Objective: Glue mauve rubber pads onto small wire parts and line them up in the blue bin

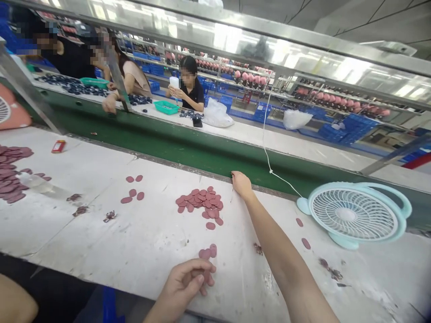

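Low in the view, my left hand [188,282] has its thumb and fingers curled round a maroon oval piece [206,274]. Just beyond its fingertips, several more oval pieces [207,252] lie on the white tabletop [134,242]. My right arm is stretched forward, with my right hand [241,183] at the table's far edge beside the green conveyor belt [202,157]. Its fingers look drawn together and are mostly hidden, so I cannot make out what they hold. A loose pile of flat maroon ovals [202,199] lies to the left of that hand.
At right stands a light blue fan [350,215] with a white cord [267,148]. Another oval heap [11,172], a clear bottle [40,185] and a small red box [58,146] are at left. Co-workers sit across the belt near green trays [166,107].
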Demonstrator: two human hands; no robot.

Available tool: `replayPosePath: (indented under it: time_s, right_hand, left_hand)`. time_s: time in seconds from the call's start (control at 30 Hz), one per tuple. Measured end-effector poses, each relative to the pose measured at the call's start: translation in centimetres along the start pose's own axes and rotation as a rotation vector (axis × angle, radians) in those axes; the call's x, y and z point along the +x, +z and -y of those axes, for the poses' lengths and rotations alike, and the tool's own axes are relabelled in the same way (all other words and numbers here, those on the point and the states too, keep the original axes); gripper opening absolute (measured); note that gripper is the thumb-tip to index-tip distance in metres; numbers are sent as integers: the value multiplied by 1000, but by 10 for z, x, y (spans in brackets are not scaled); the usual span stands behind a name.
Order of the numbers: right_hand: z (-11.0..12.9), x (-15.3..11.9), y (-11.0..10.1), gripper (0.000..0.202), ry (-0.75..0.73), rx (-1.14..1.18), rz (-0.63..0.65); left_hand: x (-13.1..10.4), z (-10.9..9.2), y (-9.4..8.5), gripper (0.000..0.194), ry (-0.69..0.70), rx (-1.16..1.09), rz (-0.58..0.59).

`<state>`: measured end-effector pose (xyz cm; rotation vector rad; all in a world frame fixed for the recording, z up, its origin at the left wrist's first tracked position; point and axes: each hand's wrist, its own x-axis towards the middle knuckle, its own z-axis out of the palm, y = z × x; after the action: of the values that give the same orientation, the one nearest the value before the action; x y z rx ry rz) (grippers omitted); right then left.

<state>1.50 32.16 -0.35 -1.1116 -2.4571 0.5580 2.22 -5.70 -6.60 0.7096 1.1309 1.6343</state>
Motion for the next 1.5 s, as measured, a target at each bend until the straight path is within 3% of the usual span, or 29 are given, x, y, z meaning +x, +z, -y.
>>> replayPosePath:
  time_s: [0.13, 0.23, 0.3, 0.4, 0.53, 0.73, 0.8, 0.93, 1.0, 1.07, 1.13, 1.17, 1.27, 1.4, 1.5]
  right_hand:
    - [-11, 2, -3, 31, 22, -46, -2]
    - [-16, -22, -12, 30, 2, -35, 7]
    - [-19, -57, -22, 24, -42, -24, 29]
    - [-26, -130, -35, 16, -103, -15, 42]
    - [-44, -225, -43, 23, -98, -13, 23]
    - [-61, -308, -47, 22, -5, 58, -50]
    - [-60, -326, -53, 19, 153, 284, -157]
    - [-57, -355, -66, 26, 526, 974, -386]
    - [-60, -363, -69, 33, 567, 1345, -358]
    - [-69, -365, -69, 39, 559, 1991, -291]
    - [-84, -363, -67, 54, 469, 2564, -150]
    - [-92, -360, -66, 56, 425, 2700, -66]
    - [-115, -350, -64, 43, 384, 2782, 74]
    - [-122, -340, -63, 18, 354, 2787, 28]
    - [-112, -336, -67, 26, 363, 2721, -28]
  left_hand:
    - [0, -1, -2, 22, -3, -5, 0]
    - [-1, 0, -5, 21, -21, -70, 6]
    - [-1, -1, -6, 23, -46, -133, 3]
    - [-1, -6, -5, 26, -68, -211, -13]
    - [-1, -14, 3, 22, -122, -262, -103]
    - [-2, -9, 22, 23, -207, -420, -21]
    - [-2, -6, 30, 26, -263, -464, -40]
    - [1, -4, 44, 33, -350, -448, -137]
    - [1, -4, 49, 29, -352, -377, -179]
    - [1, -3, 52, 25, -323, -295, -197]
    - [-1, -2, 52, 24, -271, -220, -196]
    - [-2, -2, 52, 23, -249, -188, -196]
    - [-5, -2, 50, 24, -234, -130, -207]
    - [-5, -6, 52, 20, -277, -109, -180]
    - [-6, -9, 56, 19, -277, -94, -122]
